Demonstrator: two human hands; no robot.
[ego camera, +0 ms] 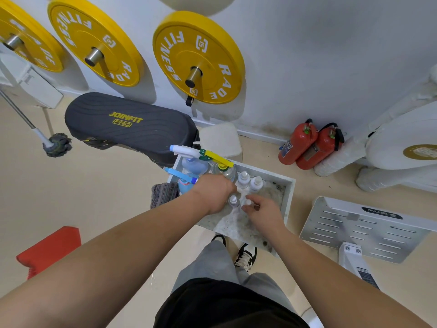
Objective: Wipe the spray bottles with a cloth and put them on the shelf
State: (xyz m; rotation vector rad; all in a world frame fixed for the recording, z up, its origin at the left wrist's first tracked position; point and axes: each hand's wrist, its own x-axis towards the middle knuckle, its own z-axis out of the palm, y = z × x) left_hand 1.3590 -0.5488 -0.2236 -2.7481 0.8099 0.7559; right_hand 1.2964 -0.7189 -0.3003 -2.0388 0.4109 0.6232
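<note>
Head view: both hands reach into a white box-like shelf tray (289, 200) with a speckled, grimy floor.
Left hand (214, 194) grasps a small clear plastic bottle (233, 201); right hand (264, 210) pinches a small white cap (248, 202). Trigger-topped plastic spray bottles (194, 164) stand at the tray's far-left end, a ribbed grey cloth (164, 194) just outside. Yellow discs (198, 58) read "RADE FITNESS".

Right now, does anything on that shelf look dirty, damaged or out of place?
Yes. The white shelf tray has a stained, grimy floor with dark specks, worst at its near corner, beside the small bottles. The grey cloth hangs over its left edge, unused. No bottle looks toppled.
</note>
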